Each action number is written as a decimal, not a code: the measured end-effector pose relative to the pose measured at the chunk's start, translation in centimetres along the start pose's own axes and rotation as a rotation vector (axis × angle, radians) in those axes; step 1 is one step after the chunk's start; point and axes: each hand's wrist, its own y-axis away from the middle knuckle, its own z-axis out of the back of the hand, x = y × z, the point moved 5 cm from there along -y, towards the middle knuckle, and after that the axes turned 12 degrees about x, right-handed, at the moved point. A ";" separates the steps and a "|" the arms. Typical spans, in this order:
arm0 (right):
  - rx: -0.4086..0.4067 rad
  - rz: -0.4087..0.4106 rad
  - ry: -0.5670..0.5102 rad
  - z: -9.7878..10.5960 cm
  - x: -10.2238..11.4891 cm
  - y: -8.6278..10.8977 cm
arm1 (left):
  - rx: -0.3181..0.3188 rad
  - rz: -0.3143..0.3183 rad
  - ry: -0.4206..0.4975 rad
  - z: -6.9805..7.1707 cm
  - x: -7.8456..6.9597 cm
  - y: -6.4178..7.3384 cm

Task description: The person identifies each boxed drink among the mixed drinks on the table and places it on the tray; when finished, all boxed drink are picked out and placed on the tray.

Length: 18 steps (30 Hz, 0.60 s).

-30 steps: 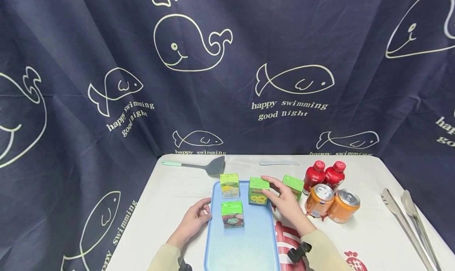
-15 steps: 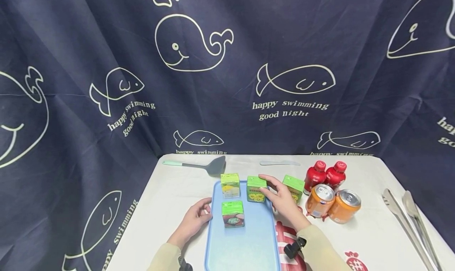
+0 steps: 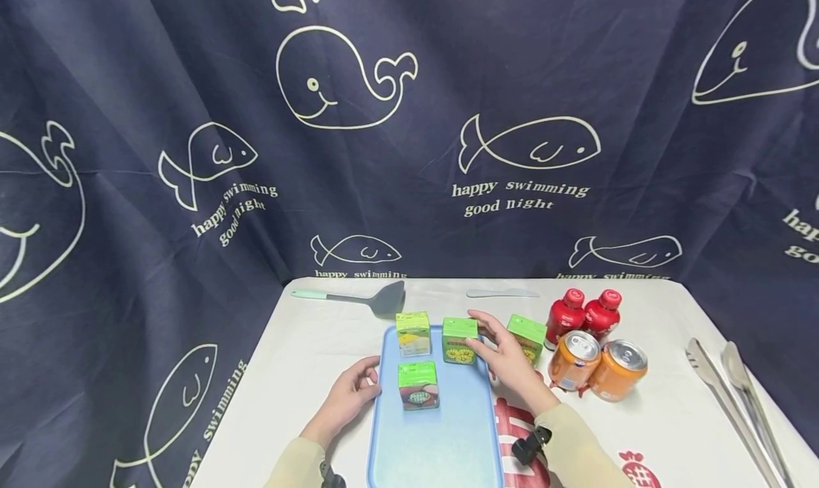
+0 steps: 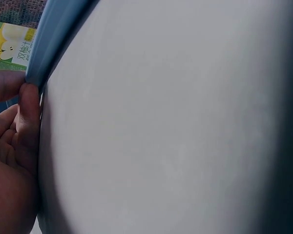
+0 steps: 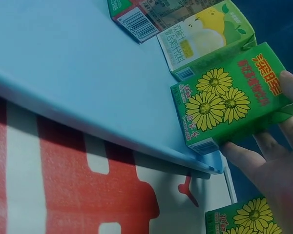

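My right hand (image 3: 505,356) holds a green drink carton with yellow chrysanthemums (image 5: 224,100), thumb on its front face and fingers along its right side. That carton stands upright at the far right corner of the blue tray (image 3: 441,445). My left hand (image 3: 348,395) pinches the tray's left rim, as the left wrist view shows with thumb and finger at the edge (image 4: 36,58). On the tray also stand a yellow-green pomelo juice carton (image 3: 414,335), at the far left corner, and a dark red and green juice carton (image 3: 419,388) in front of it.
A second chrysanthemum carton (image 3: 527,335) stands right of the tray, behind my right hand. Further right are two red bottles (image 3: 566,317) and two orange cans (image 3: 576,360). Metal tongs (image 3: 736,417) lie at the right edge. A spatula (image 3: 384,299) and a pale knife (image 3: 502,293) lie behind.
The chrysanthemum carton has shifted slightly left on the tray, my right hand moving with it. My left hand stays at the tray's rim.
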 end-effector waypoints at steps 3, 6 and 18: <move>0.002 0.010 0.011 0.0 0.1 0.0 | -0.003 0.004 0.000 0.0 0.0 0.0; 0.002 0.034 0.014 0.0 0.3 0.1 | -0.008 0.007 -0.004 0.0 0.0 0.0; -0.060 0.171 0.011 1.5 3.6 1.9 | -0.023 0.021 -0.045 -0.1 0.1 -0.1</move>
